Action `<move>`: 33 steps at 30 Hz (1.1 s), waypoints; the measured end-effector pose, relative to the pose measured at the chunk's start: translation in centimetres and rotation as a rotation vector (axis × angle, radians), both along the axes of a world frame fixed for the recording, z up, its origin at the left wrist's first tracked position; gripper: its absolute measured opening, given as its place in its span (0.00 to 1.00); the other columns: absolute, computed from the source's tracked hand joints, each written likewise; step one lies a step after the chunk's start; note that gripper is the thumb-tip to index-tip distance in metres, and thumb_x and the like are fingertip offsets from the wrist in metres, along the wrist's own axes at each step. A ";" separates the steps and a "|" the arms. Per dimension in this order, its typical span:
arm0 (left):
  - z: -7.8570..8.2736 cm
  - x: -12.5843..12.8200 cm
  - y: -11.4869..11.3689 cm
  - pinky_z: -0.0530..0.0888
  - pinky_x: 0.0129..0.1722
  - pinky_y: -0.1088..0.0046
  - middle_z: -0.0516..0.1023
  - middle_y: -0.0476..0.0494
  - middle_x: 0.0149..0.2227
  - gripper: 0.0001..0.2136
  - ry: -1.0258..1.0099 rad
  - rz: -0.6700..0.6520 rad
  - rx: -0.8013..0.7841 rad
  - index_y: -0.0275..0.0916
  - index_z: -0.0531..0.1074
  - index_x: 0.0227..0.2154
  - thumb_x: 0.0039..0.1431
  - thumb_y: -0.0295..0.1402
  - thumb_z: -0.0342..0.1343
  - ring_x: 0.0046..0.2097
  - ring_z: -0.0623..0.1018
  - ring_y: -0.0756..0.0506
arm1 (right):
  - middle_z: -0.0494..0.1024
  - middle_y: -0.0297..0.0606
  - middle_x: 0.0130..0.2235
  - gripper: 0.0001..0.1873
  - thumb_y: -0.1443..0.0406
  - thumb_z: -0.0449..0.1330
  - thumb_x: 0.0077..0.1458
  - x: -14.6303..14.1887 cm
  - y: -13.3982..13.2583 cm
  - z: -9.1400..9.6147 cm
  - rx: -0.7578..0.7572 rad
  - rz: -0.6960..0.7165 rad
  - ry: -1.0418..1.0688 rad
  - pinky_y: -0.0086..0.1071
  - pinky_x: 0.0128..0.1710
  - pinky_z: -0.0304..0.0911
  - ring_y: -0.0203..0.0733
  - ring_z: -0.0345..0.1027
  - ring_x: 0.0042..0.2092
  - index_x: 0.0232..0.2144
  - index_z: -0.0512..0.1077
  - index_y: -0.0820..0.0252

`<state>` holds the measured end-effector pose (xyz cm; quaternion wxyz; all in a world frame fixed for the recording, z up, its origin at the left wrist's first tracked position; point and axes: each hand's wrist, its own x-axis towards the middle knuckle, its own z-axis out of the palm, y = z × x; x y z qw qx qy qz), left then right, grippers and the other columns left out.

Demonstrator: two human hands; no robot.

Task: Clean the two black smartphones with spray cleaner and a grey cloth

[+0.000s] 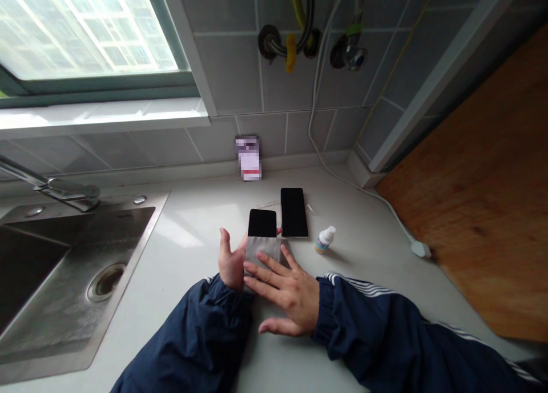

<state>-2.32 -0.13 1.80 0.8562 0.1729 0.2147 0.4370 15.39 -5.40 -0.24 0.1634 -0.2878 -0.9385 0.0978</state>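
Currently, the left hand (231,260) cups a grey cloth pouch (262,251) sleeving a black phone (262,223), just beside a second phone (294,212). The right hand (286,293) lies across the pouch, fingers (268,274) spread open, gripping nothing.

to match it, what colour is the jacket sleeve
The sleeve is navy with white stripes, head view.

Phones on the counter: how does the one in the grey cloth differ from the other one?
The phone in the grey cloth is half covered by the grey cloth, while the bare phone shows its whole length. The first sits between the left hand and right hand; the bare phone lies untouched on the counter, further from the person. Both show a black, unlit face.
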 end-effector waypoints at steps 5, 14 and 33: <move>-0.2 0.1 -0.3 0.57 0.69 0.49 0.73 0.26 0.63 0.50 0.014 -0.026 0.005 0.33 0.61 0.69 0.59 0.71 0.36 0.68 0.68 0.29 | 0.49 0.40 0.75 0.39 0.44 0.49 0.70 0.1 0.1 -0.6 0.052 -0.052 -0.017 0.63 0.72 0.15 0.51 0.31 0.77 0.74 0.50 0.56; -1.1 1.1 -1.4 0.48 0.74 0.50 0.69 0.37 0.68 0.39 -0.016 -0.122 0.037 0.42 0.70 0.64 0.63 0.66 0.42 0.75 0.52 0.33 | 0.44 0.43 0.76 0.43 0.46 0.53 0.69 0.3 0.9 -1.3 0.197 -0.291 0.072 0.64 0.73 0.29 0.58 0.28 0.77 0.76 0.43 0.55; -2.6 1.7 -1.6 0.44 0.75 0.51 0.71 0.40 0.67 0.35 0.194 0.139 0.194 0.40 0.77 0.57 0.61 0.63 0.51 0.75 0.51 0.31 | 0.39 0.42 0.77 0.44 0.48 0.53 0.69 0.3 0.8 -0.7 0.191 -0.350 0.084 0.61 0.73 0.34 0.60 0.26 0.77 0.76 0.43 0.59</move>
